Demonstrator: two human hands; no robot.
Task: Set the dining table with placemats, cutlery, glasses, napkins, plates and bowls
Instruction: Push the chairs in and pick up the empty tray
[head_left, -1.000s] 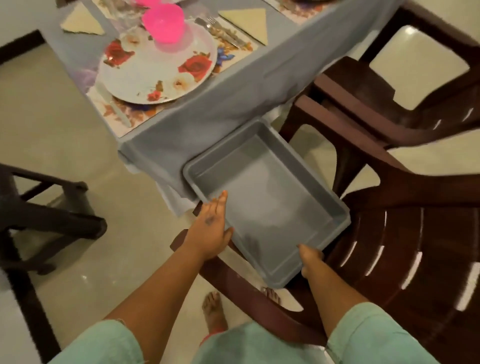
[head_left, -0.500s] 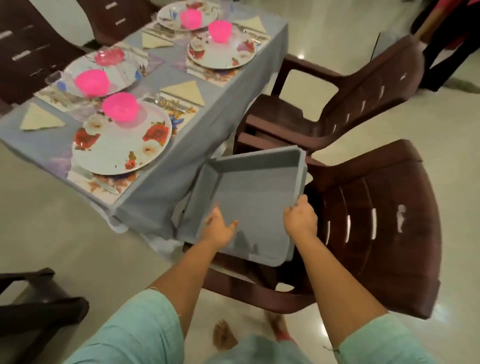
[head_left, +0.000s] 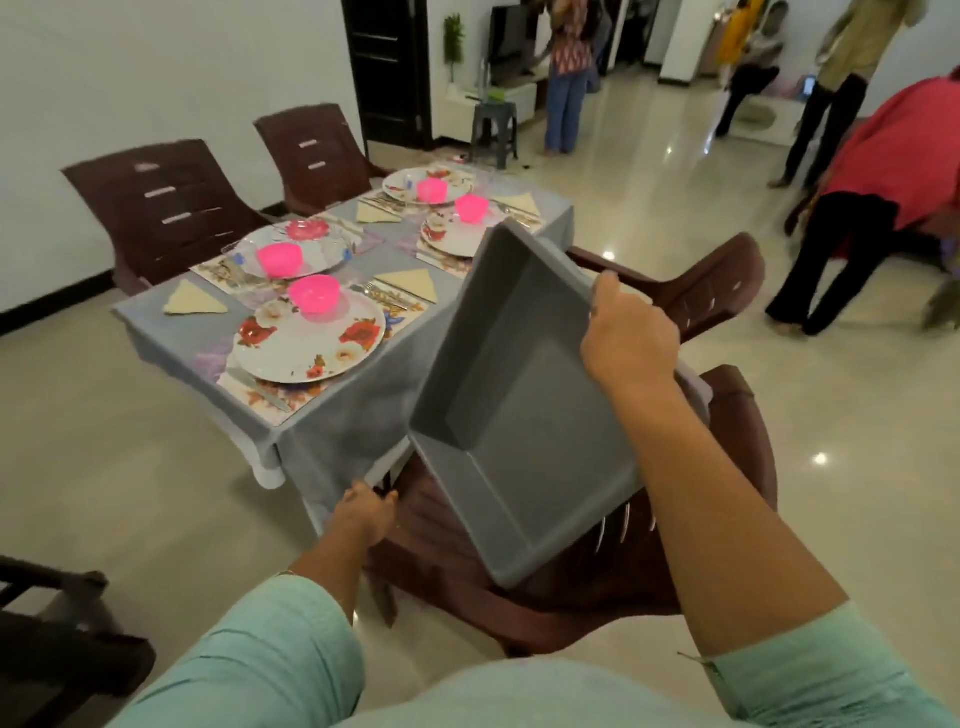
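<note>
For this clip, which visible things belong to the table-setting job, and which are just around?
Job:
- plates
- pink bowls
- folded napkins
- cutlery
- placemats
- grey tub, empty, held by the right hand

Just around:
- brown chairs
- grey stool
- people in the background

You see soft indoor light, glare spots on the glossy floor, motion blur, and bowed edges.
</note>
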